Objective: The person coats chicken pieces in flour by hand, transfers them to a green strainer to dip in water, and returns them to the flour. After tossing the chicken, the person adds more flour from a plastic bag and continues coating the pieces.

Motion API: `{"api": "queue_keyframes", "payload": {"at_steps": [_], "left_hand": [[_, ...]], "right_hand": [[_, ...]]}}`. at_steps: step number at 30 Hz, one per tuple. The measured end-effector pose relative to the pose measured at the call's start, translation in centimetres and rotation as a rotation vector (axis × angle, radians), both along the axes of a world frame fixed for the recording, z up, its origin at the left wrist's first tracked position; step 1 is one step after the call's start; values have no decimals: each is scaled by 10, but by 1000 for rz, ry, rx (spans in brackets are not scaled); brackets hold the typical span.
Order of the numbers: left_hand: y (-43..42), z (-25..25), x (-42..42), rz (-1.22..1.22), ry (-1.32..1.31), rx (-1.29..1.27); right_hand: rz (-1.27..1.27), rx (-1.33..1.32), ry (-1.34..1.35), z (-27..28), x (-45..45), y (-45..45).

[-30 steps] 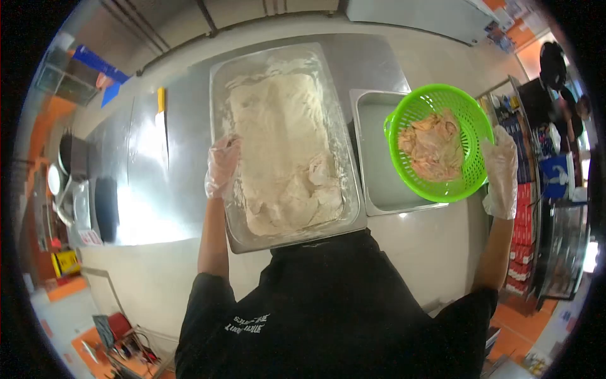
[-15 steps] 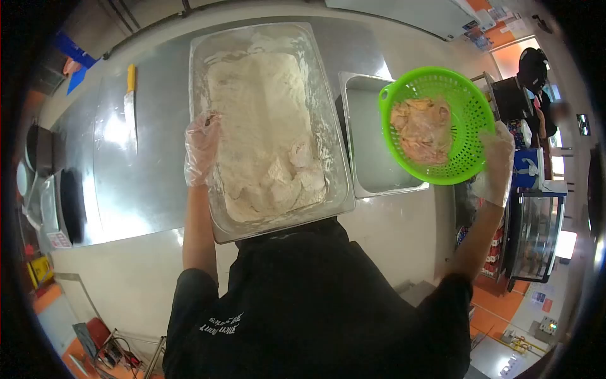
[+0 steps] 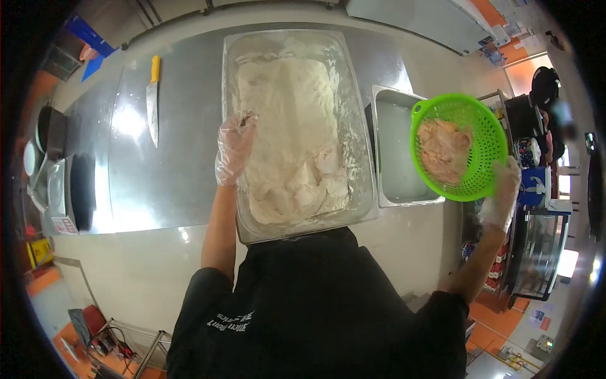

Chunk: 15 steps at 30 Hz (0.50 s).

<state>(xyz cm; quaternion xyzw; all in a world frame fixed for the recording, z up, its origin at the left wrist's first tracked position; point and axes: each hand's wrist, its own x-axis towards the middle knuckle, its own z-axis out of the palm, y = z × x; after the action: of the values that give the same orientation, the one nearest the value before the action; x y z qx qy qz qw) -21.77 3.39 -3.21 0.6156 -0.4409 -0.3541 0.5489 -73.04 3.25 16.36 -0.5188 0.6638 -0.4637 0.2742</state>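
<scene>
A steel table fills the middle of a kitchen, bearing a large tray of pale powder, with coated lumps at its near right corner. To its right is a smaller steel pan; a green colander overlaps the pan's right side in view, holding raw pale meat. The tray's long axis runs away from the person; the colander's mouth faces up, its handle line slanting from upper left to lower right. The gloved right hand grips its right rim. The gloved left hand bends over the tray's left edge, its hold unclear.
</scene>
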Motion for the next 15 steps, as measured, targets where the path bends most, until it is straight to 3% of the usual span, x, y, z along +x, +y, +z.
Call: {"api": "queue_keyframes", "payload": {"at_steps": [1,4,5,8,12,15], "left_hand": [[0,1,-2,-2,-17,-18],[0,9,0,-53,20,20],[-2,6,1,-35,0,35],[-5,2,2,7,-19,66],[-8,20,-3,7,13,120],[-3,15,-2,11,-23,76]], "right_hand": [[-108,-197,-27,-9,18,6],[-49,-24,549,10,-5,12],[-221,41,678,7,-1,14],[-134,-64,102,-31,3,14],[-48,-74,63,-22,13,10],[-104,-107,74,19,3,22]]}}
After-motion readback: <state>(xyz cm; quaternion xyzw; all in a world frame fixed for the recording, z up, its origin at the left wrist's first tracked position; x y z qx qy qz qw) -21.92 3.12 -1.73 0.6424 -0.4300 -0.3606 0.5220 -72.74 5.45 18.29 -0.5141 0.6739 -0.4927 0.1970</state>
